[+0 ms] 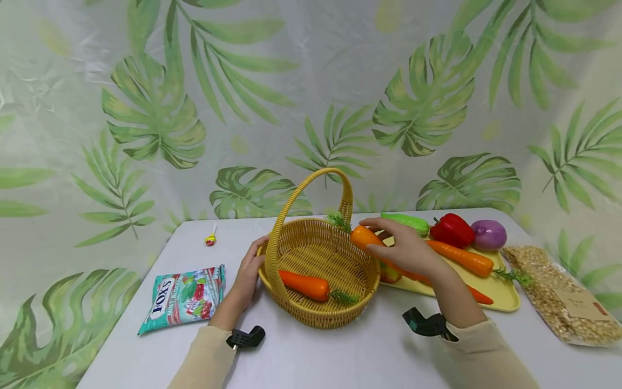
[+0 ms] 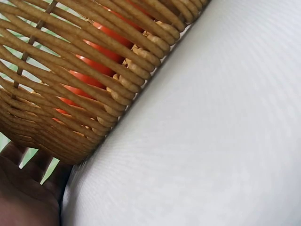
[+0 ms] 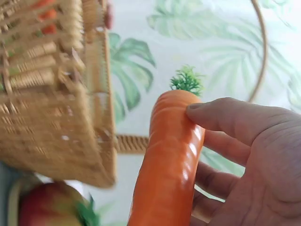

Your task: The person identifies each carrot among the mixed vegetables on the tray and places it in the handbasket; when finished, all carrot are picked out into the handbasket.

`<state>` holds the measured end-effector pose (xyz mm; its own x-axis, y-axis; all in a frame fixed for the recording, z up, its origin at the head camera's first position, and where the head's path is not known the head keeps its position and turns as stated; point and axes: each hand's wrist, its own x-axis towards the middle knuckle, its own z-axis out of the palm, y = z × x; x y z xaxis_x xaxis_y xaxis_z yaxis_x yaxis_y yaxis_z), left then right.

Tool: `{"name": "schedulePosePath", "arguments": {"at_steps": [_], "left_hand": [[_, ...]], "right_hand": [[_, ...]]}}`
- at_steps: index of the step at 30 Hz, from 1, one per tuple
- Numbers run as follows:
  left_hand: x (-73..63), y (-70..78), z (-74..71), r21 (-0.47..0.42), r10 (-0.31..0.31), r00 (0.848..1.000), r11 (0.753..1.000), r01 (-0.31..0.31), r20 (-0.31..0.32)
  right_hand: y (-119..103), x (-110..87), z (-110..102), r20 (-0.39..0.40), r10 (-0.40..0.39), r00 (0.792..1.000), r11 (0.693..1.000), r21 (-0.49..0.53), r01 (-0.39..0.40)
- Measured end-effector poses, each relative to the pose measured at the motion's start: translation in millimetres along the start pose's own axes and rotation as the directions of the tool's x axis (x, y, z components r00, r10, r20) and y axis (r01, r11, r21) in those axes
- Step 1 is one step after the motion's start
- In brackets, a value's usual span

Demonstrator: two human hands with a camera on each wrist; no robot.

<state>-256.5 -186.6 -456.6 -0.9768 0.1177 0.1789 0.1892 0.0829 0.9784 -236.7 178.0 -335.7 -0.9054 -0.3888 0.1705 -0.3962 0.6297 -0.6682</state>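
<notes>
My right hand (image 1: 405,246) pinches an orange carrot (image 3: 171,155) near its thick top, thumb on one side and fingers on the other. In the head view this carrot slants over the right rim of the yellow wicker basket (image 1: 320,321), its green leaves towards the inside. Another carrot (image 1: 306,285) lies within the basket, under the left of the arched handle (image 1: 286,208). My left hand (image 1: 248,273) rests against the basket's left side at the rim. From the left wrist, its fingers (image 2: 37,165) stretch along the outer wall.
A yellow tray (image 1: 507,300) at the right bears carrots, a red pepper (image 1: 453,230), a purple vegetable (image 1: 488,235) and a green one (image 1: 405,221). Beyond it lies a bag of grains (image 1: 563,297). A candy bag (image 1: 182,297) and a lollipop (image 1: 210,238) lie at the left.
</notes>
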Motion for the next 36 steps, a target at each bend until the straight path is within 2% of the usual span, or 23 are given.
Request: {"name": "schedulePosePath", "arguments": {"at_steps": [6,14,22,28,36], "left_hand": [[-0.1,0.3,-0.1,-0.007,0.0,1.0,1.0,0.0,-0.001],[1.2,-0.3,-2.3,0.004,0.001,1.0,1.0,-0.001,-0.008],[1.3,-2.2,-1.2,-0.005,-0.007,1.0,1.0,0.007,0.002],[1.1,-1.8,-0.9,0.001,-0.005,1.0,1.0,0.005,0.001],[-0.4,0.5,-0.1,0.013,-0.011,1.0,1.0,0.012,-0.005]], "right_hand": [[-11,13.2,21,0.05,-0.066,0.997,0.998,-0.012,0.067],[-25,31.2,47,0.065,-0.07,0.995,0.998,0.017,0.069],[-20,43.3,74,0.077,-0.043,0.996,0.999,0.018,0.042],[-18,49.8,88,0.128,-0.089,0.988,0.995,-0.023,0.093],[-15,51.3,102,0.216,-0.134,0.967,0.99,-0.006,0.139]]}}
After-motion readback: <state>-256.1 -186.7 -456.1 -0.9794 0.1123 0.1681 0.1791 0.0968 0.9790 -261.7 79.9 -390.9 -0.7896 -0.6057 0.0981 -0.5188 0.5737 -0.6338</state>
